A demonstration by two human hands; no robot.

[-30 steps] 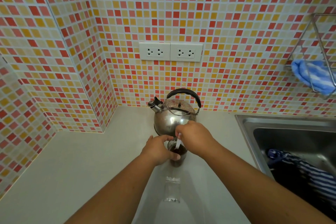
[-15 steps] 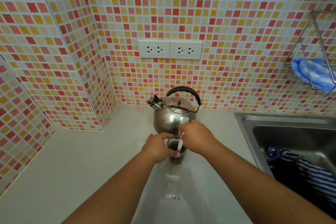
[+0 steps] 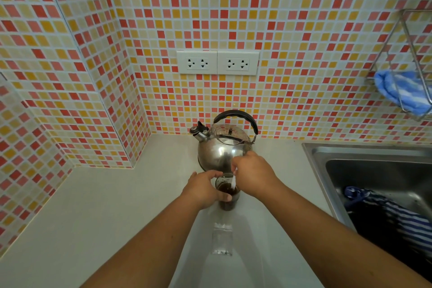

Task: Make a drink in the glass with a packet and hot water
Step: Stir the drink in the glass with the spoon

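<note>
So the glass (image 3: pixel 227 194) is a small clear one standing upright on the counter, just in front of the steel kettle (image 3: pixel 222 147), with dark brown liquid inside. A thin white stick-like thing (image 3: pixel 233 181) leans into it. Nearer, a clear empty packet (image 3: pixel 222 238) lies flat.

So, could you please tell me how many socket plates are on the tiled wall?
2: the left socket plate and the right socket plate, side by side above the kettle.
</note>
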